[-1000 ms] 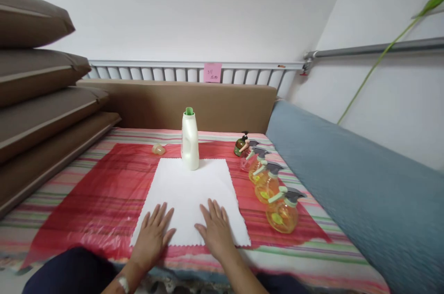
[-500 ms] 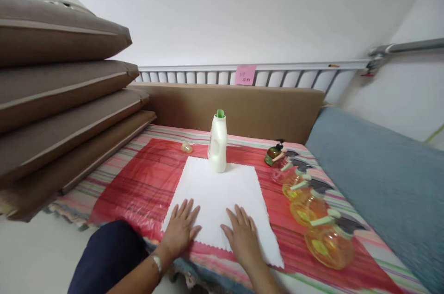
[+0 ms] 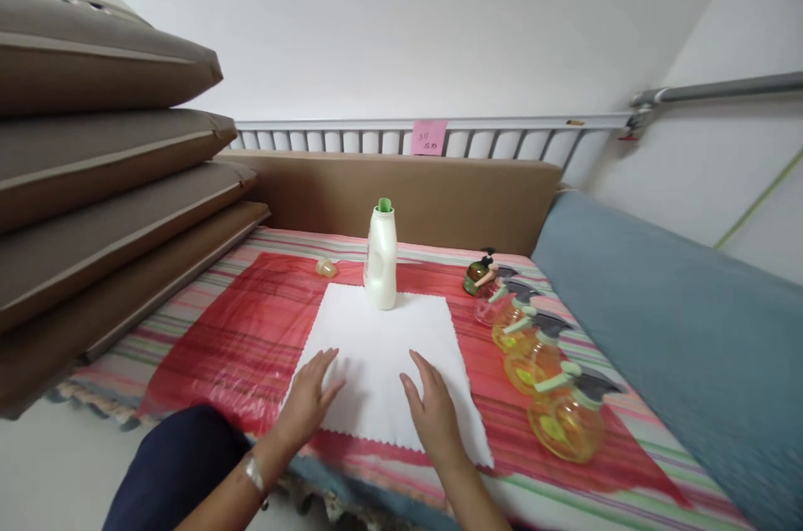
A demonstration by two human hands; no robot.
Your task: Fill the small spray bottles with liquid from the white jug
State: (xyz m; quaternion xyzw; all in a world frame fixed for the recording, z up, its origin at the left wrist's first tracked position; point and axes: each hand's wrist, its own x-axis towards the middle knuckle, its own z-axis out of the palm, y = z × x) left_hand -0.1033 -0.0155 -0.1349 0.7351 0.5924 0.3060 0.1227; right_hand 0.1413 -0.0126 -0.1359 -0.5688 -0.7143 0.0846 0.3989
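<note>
My left hand (image 3: 307, 397) and my right hand (image 3: 432, 410) lie on the near edge of a white cloth (image 3: 386, 343) with a scalloped hem. Both have their fingers stretched forward, a little raised, and hold nothing. The cloth is spread on a red plastic sheet (image 3: 251, 322) over a striped bed cover. A white bottle with a green cap (image 3: 381, 257) stands upright on the cloth's far edge, well beyond my fingertips.
Several orange spray bottles (image 3: 552, 410) lie in a row right of the cloth, with a small dark green pump bottle (image 3: 477, 273) behind them. A small pale object (image 3: 325, 267) lies left of the white bottle. Brown cushions (image 3: 94, 180) are stacked left; a blue cushion (image 3: 665, 322) lies right.
The view swung left, then back slightly right. My hands stayed on the cloth's near edge; the fingers now look slightly lifted and turned on edge instead of flat.
</note>
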